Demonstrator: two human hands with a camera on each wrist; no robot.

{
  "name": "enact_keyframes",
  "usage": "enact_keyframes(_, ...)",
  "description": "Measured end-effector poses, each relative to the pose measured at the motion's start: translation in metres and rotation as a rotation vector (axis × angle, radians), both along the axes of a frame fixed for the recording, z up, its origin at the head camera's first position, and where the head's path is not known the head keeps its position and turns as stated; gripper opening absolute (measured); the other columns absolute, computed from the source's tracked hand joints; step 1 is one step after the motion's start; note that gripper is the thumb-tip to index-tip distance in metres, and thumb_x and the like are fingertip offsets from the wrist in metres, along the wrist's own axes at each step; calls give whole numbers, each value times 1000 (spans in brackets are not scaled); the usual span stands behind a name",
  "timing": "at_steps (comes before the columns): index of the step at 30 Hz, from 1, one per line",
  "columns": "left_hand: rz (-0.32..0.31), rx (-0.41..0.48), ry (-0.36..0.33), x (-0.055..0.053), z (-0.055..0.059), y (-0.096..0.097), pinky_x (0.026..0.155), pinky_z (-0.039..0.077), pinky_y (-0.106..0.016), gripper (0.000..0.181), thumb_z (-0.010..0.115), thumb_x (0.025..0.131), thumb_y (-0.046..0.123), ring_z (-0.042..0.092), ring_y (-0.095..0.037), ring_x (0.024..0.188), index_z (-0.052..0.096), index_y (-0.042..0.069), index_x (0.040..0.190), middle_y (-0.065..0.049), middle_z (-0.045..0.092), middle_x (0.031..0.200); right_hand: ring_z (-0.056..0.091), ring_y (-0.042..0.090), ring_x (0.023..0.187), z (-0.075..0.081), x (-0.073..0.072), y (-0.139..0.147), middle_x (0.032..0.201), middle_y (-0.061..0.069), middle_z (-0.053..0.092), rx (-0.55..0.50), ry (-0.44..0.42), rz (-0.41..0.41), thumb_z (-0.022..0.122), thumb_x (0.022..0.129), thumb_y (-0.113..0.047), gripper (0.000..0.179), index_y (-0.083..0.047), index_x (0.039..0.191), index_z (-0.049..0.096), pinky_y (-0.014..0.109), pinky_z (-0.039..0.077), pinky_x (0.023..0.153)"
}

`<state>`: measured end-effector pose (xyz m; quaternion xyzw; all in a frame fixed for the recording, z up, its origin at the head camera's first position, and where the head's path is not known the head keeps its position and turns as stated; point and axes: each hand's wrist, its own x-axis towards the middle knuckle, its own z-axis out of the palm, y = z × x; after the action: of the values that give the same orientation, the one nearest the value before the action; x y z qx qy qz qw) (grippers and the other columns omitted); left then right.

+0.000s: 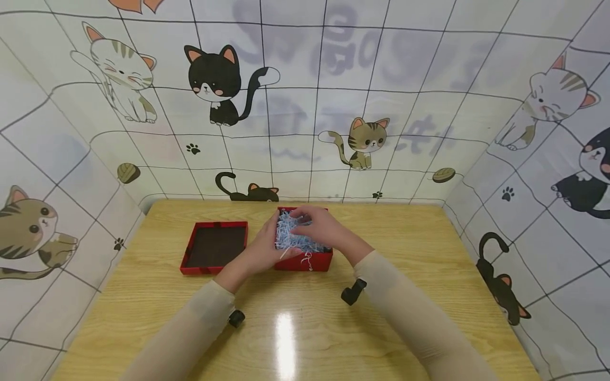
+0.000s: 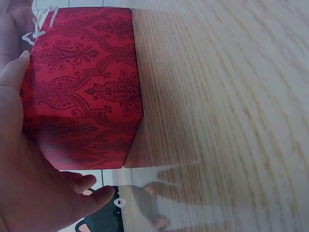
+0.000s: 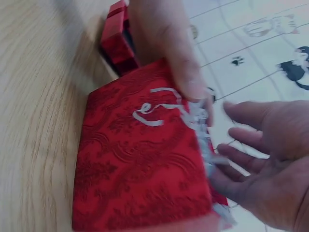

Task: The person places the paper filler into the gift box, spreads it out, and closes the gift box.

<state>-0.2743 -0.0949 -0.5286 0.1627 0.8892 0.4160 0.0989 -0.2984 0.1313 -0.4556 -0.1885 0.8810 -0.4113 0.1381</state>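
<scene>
While its lid [image 1: 216,246] lies apart on the left, dark inside facing up, the red box [image 1: 305,263] stands uncovered at the far middle of the counter [image 1: 391,317], filled near its rim with pale blue shredded paper [image 1: 286,233]. A few white strands [image 1: 307,258] hang over the near wall, whose darker swirling pattern shows in the left wrist view. The left hand [image 1: 262,243] grips the box at its left side, thumb over the near edge and the other fingers along the side wall. The right hand [image 1: 324,227] is above the paper, its fingers loosely bent and spread from the thumb, with nothing seen in them; whether the fingertips touch the paper I cannot tell. Judging by this, the box is uncovered and the filling is in, while the loose strands are not tucked inside and the lid is not on; what may lie under the paper is hidden. Beige sleeves [image 1: 410,307] cover both arms, and behind the counter rises a wall [image 1: 295,143] printed with cartoon cats.
</scene>
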Motion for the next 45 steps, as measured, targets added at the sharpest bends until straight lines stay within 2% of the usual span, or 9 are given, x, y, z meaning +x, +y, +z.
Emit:
enact_keyframes(3,13,1,0,1,1,0,128,31,-66,136,80,87,76,25,-41,165,-3,22,179,-12,14,184,65,35,133,2,10,16,146,14,68,-103,59,15,79,105,-25,48,-8,149,67,52,56,112)
enact_keyframes(6,17,-3,-4,3,3,1,127,32,-66,136,81,86,76,25,-41,165,-3,23,179,-12,15,184,68,34,125,1,28,31,140,15,70,-157,119,43,81,103,-21,47,-6,146,68,54,57,108)
enact_keyframes(10,26,-25,-4,3,5,1,127,31,-67,137,80,86,78,23,-41,166,-3,23,179,-12,14,184,69,28,121,-11,51,44,135,9,71,-143,189,103,87,99,-19,47,-8,142,70,52,60,105)
enact_keyframes(14,35,-33,-1,3,5,2,127,31,-68,137,79,85,79,23,-41,166,-2,23,179,-12,14,184,68,22,122,-26,62,46,134,1,71,-128,248,116,89,98,-21,46,-13,140,73,48,60,106)
enact_keyframes(22,24,-36,-14,3,2,4,127,30,-69,138,80,84,79,23,-41,166,-3,23,179,-12,14,184,66,20,120,-41,71,45,128,-2,72,-126,363,124,92,94,-14,42,-14,133,76,46,60,105)
enact_keyframes(31,40,-31,-18,2,3,2,127,31,-69,137,80,84,80,23,-41,166,-2,25,179,-12,14,184,65,17,116,-54,67,35,118,-3,76,-33,564,128,89,96,-14,26,-15,120,79,40,58,103)
enact_keyframes(34,39,-34,-19,2,3,3,127,31,-69,137,80,84,79,23,-41,166,-3,25,179,-12,14,184,67,17,111,-55,67,33,113,-4,76,-51,556,83,88,97,-11,19,-16,114,81,39,60,99)
enact_keyframes(37,38,-34,-20,3,4,3,127,32,-68,137,79,84,80,24,-41,166,-2,25,179,-12,14,184,68,15,105,-54,67,33,110,-5,76,-78,508,34,86,98,-8,15,-16,110,82,38,62,94)
enact_keyframes(45,28,-28,-12,3,6,3,128,32,-66,136,79,85,79,25,-40,166,-2,23,179,-12,15,184,68,15,98,-38,57,29,107,-6,76,-153,364,-54,82,102,-9,12,-14,113,83,34,63,85)
